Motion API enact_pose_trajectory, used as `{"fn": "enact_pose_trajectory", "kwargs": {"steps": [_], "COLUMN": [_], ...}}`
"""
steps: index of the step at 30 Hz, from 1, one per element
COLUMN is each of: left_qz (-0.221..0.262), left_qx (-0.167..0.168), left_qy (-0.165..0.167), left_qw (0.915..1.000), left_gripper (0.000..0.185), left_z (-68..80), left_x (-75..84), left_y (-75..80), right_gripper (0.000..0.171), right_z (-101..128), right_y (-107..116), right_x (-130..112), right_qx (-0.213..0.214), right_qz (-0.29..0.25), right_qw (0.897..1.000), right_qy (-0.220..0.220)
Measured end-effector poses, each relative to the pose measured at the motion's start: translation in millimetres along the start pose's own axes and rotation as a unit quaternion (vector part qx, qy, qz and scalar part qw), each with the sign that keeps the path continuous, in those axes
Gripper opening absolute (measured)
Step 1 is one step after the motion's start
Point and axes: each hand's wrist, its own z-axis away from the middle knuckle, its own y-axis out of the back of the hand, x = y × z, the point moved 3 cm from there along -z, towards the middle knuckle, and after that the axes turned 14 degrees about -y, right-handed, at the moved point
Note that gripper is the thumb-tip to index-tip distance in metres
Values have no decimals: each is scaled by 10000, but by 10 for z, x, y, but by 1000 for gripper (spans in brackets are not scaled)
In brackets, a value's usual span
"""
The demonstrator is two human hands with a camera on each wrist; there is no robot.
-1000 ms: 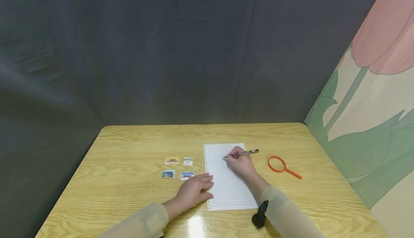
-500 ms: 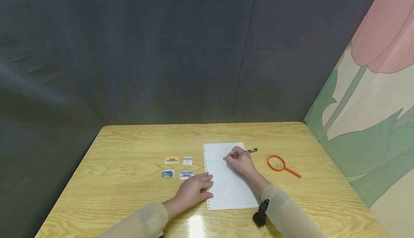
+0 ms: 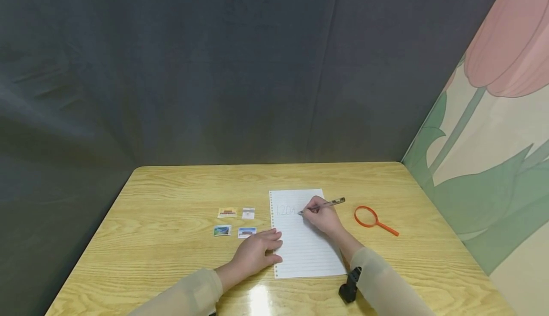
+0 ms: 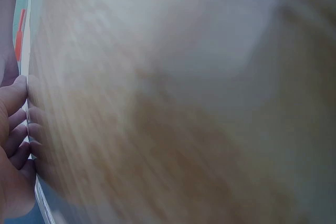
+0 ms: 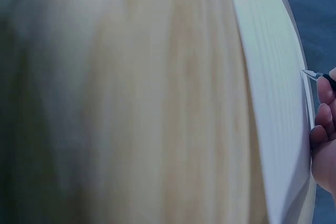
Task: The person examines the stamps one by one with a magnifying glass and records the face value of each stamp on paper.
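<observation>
On the wood-grain tabletop (image 3: 150, 249) before a dark curtain (image 3: 231, 68), the right hand (image 3: 323, 219) pinches a pen (image 3: 335, 201); the left hand (image 3: 256, 250), spread, touches ruled loose-leaf paper (image 3: 306, 259).

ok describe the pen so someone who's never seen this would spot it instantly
On the wooden table lies a white lined sheet, punched down its left edge. The right hand, over the sheet's upper part, pinches the pen with its tip near the handwriting. Slim and dark, it is the held item; the orange magnifying glass to its right lies flat, untouched.
</observation>
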Motion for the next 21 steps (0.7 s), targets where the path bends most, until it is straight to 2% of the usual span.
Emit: {"fn": "enact_pose_trajectory", "kwargs": {"steps": [5,12,16,21], "left_qz": [-14,-11,-21,-68], "left_qx": [27,45,-2,-23], "left_qy": [3,-27,-37,-52], "left_qw": [10000,10000,10000,10000], "left_gripper": [42,41,41,42], "left_z": [1,-3,-4,-5], "left_x": [-2,-8,-13,-9], "left_y": [1,6,-3,-5], "right_gripper": [12,5,6,7], "right_z": [-3,-21,-38,-48], "right_y": [52,61,56,66], "right_x": [30,33,49,64], "right_qx": [1,132,282,303], "right_qz": [-143,-144,-313,-559], "right_qw": [9998,9995,9983,9972], "right_qy": [-131,-240,-403,-401]}}
